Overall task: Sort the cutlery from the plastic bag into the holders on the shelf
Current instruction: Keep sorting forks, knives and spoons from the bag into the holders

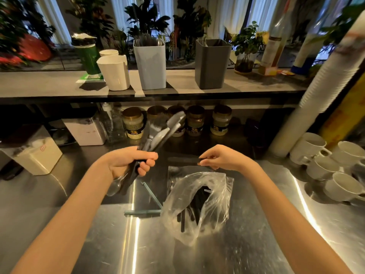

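Note:
My left hand grips a bundle of cutlery with dark handles, its pale ends pointing up and right. My right hand pinches a single dark piece of cutlery held level above the plastic bag. The clear bag lies crumpled on the steel counter with several dark-handled pieces still inside. On the shelf above stand a white holder, a light blue holder with cutlery in it, and a dark grey holder.
Jars line the back of the steel counter under the shelf. White cups sit at the right beside a tall cup stack. White boxes stand at the left. Two blue-green sticks lie beside the bag.

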### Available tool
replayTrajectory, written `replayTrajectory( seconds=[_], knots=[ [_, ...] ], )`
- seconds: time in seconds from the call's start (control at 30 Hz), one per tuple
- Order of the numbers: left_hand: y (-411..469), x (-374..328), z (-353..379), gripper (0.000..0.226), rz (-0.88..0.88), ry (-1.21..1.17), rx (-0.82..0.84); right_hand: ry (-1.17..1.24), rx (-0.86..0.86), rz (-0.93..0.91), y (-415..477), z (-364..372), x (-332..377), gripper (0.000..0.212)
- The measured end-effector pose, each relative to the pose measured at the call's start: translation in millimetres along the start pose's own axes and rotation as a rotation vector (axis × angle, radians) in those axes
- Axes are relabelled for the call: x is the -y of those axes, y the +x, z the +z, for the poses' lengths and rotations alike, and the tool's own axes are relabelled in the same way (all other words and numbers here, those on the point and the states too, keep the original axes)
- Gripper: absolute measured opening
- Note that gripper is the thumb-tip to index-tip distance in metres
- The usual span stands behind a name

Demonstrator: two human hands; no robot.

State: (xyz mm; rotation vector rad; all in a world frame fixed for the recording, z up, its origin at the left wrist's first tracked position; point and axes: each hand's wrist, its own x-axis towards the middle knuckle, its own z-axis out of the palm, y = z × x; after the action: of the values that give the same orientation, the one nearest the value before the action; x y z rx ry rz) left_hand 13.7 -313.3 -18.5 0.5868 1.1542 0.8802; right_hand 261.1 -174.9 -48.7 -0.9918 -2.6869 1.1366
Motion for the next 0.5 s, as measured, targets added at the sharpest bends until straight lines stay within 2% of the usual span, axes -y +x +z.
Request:
replayTrajectory(
  seconds=[0.07, 0.1, 0.17, 0.23, 0.33, 0.4, 0.47, 0.5],
  knots=[
    [1.8, -5.6, -4.6, 0.030, 0.076, -0.045, -0.059, -0.030, 0.074, -0.035, 3.0, -8.7, 13.0, 0.017],
    [5.0, -8.0, -5.0, 0.030, 0.102, -0.019, -0.094, -0.071, 0.111, -0.053, 5.3, -12.4, 20.6, 0.015],
    [12.8, -12.1, 0.5, 0.013, 0.117, 0.104, -0.171, -0.192, 0.152, -0.093, 11.0, -17.9, 37.0, 0.013],
    [20.6, -14.9, 9.0, 0.009, 0.088, 0.245, -0.186, -0.309, 0.158, -0.127, 17.7, -22.3, 52.0, 0.010],
    [30.3, -17.5, 19.7, 0.013, 0.055, 0.429, -0.064, -0.476, 0.125, -0.168, 25.2, -29.3, 70.5, 0.016],
    [33.9, -18.2, 27.6, 0.007, 0.059, 0.543, -0.003, -0.591, 0.102, -0.160, 27.8, -35.6, 79.0, 0.022],
    [38.3, -16.9, 32.9, 0.018, 0.111, 0.572, -0.033, -0.689, 0.043, -0.142, 28.2, -39.9, 81.9, 0.027],
    [39.6, -15.5, 35.2, 0.019, 0.145, 0.531, -0.062, -0.749, -0.040, -0.167, 27.9, -40.7, 79.5, 0.030]
  ],
)
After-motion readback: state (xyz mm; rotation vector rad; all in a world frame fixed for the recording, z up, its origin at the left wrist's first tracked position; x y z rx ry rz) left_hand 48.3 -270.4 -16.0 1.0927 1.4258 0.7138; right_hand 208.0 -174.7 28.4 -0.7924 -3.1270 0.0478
